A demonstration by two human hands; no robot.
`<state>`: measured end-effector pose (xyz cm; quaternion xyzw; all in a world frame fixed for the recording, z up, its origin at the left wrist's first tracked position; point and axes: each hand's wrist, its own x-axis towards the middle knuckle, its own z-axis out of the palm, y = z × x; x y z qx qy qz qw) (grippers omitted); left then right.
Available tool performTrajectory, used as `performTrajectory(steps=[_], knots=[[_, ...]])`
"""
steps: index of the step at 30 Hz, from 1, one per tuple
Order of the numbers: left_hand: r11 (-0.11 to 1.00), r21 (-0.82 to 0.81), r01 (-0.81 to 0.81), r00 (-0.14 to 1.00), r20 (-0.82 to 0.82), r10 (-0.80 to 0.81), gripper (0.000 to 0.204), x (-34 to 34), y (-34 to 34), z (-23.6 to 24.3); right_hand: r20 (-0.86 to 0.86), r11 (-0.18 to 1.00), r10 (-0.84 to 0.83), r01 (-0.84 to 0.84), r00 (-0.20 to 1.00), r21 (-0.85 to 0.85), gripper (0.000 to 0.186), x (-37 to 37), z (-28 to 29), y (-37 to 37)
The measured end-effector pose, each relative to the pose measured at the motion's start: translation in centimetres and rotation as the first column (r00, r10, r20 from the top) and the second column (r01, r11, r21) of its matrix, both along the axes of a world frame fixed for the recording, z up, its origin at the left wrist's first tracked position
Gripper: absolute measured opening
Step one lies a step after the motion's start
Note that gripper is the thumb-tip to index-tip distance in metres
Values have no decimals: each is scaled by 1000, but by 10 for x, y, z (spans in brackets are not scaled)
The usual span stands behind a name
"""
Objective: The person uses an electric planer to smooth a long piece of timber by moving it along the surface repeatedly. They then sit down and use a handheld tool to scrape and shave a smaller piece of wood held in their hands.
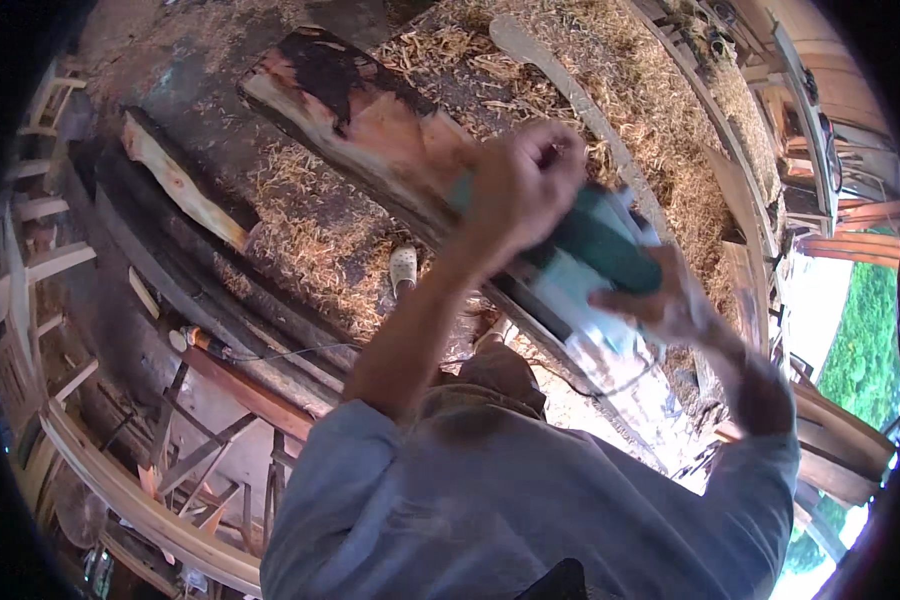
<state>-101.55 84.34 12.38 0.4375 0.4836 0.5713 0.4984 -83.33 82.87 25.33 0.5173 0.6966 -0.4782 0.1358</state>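
Observation:
A thick wooden slab (pixel 400 130) with a reddish, partly dark-stained top runs slantwise in front of me. On it sits a green power tool (pixel 605 250), blurred by motion; it looks like an electric hand planer. My right hand (pixel 670 300) is closed round the tool's near right end. My left hand (pixel 530 185) is curled up above the tool's far left part, fingers bent in. Whatever it may hold is hidden, and I cannot tell whether it touches the tool. Bright light washes out the slab's near right end.
Curly wood shavings (pixel 310 230) cover much of the floor. A shorter board (pixel 175 180) and long dark timbers (pixel 240 310) lie to the left, with a corded yellow-and-black power tool (pixel 205 343). A dark cord (pixel 610 390) trails beside the slab. A pale clog (pixel 403 265) shows below.

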Motion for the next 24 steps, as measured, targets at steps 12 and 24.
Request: performTrajectory(steps=[12, 24], knots=[[977, -2, -212, 848, -498, 183, 25, -362, 81, -25, -8, 433, 585, -304, 811, 848, 36, -324, -89, 134], [964, -161, -214, 917, -374, 141, 23, -84, -68, -7, -537, 893, -5, 245, 843, 377, 26, -24, -41, -79]])
